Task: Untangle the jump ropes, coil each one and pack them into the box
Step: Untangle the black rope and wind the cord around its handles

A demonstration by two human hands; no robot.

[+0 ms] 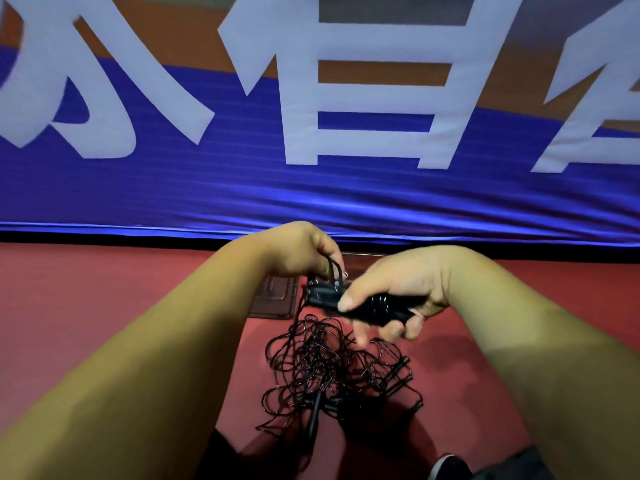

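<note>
1. The person's left hand (pixel 301 251) is raised above the red floor (pixel 121 306), left of centre. Its fingers are curled downward and pinch a loop of thin black cord (pixel 333 271), which runs down from the fingertips towards the handles beside it
2. A dark brown rectangular box (pixel 275 296) with a raised rim lies flat on the floor just beyond the left wrist. The forearm hides part of it and it is blurred, so what it holds cannot be told
3. A tangle of thin black jump ropes (pixel 329 365) lies heaped on the floor between the two forearms, below both hands. One strand rises from it to the hands, and a slim black handle (pixel 315 412) lies in the lower part of the heap
4. A bundle of black plastic handles (pixel 375 308) sits in the air at the centre, pointing left towards the left hand, above the tangle and not touching the floor
5. The right hand (pixel 398 285) is clamped around that bundle, with the thumb laid over the top and the fingers wrapped underneath
6. A dark shoe with a white sole edge (pixel 446 465) shows at the bottom edge, right of the tangle
7. A blue and orange fabric banner (pixel 207 195) with large white characters spans the whole width behind the hands, and its lower hem meets a black strip along the floor
</note>
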